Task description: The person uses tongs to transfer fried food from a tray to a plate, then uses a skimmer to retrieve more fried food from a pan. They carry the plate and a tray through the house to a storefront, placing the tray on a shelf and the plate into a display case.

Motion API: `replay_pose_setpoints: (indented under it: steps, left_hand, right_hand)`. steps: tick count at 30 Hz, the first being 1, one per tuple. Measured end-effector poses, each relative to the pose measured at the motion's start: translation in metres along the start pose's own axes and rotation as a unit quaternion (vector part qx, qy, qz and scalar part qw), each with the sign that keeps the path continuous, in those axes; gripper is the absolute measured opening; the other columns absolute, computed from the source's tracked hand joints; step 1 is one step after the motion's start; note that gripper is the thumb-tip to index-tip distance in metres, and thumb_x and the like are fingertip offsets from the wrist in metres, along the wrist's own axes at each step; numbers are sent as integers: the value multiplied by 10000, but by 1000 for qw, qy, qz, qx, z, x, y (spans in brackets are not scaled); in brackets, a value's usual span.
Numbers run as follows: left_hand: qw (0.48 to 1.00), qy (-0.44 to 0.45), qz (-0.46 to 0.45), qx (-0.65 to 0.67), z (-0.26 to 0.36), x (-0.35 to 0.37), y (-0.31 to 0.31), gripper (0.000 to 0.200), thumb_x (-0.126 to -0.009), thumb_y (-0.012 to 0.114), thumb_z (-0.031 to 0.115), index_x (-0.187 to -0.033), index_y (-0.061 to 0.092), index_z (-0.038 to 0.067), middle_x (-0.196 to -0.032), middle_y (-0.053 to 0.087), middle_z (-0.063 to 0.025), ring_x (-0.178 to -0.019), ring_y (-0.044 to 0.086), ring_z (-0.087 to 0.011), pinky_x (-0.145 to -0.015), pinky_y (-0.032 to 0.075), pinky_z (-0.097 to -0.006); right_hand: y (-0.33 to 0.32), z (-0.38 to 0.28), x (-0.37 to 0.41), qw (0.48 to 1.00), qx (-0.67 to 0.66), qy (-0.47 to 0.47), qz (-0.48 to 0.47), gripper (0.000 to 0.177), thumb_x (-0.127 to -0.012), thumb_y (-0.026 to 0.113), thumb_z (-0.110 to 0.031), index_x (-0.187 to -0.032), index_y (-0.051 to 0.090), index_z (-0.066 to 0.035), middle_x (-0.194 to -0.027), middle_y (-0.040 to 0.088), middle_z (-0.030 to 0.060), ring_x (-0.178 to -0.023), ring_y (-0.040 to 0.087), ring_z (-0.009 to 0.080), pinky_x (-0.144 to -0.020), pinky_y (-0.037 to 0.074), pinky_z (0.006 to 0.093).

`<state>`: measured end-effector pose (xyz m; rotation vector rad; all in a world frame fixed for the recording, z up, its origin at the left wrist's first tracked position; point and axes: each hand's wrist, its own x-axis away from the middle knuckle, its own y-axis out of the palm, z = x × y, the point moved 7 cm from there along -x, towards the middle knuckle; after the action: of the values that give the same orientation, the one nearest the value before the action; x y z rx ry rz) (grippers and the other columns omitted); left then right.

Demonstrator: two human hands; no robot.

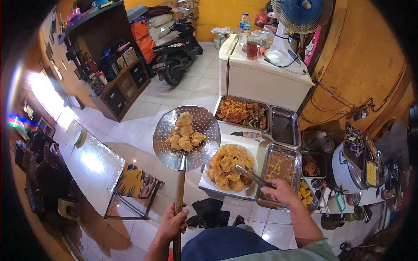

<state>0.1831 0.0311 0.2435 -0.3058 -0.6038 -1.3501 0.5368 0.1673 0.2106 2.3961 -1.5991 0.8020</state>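
The left hand is clenched around the wooden handle of a skimmer, which it holds out level above the floor. A small pile of fritters sits in the skimmer's perforated bowl. The right hand is closed on metal tongs, whose tips reach over a bigger heap of fritters on a white plate just right of the skimmer. Beside that hand is a steel tray of brown sauce, and past the plate are a tray of cooked food and an empty tray. Farther back stand a white chest with a fan on it and a scooter.
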Motion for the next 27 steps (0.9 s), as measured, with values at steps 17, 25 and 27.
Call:
replay_pose_setpoints:
  steps: [17,25,27]
  left_hand:
    - [998,7,-37,-53,1,0,20,299,-889,594,130,-1146,449,77,-704,452,10,-441,419,-77,-405,376,-254]
    - [992,13,-49,-112,-3,11,26,342,-888,616,161,-1159,441,48,-683,471,-10,-480,478,-105,-413,406,-276]
    - [992,13,-43,-121,-3,14,25,351,-889,617,166,-1168,440,47,-684,474,-10,-484,479,-105,-414,410,-278]
  right_hand:
    - [9,-93,19,952,183,-180,169,508,-770,760,-265,-1209,610,-60,-785,643,45,-683,603,159,-631,480,303]
    - [38,-118,-11,926,292,-190,143,529,-789,695,-355,-1222,591,-69,-809,674,94,-742,654,320,-673,497,403]
    - [38,-117,-16,908,321,-213,162,514,-797,682,-356,-1217,596,-74,-791,677,98,-751,653,335,-676,495,417]
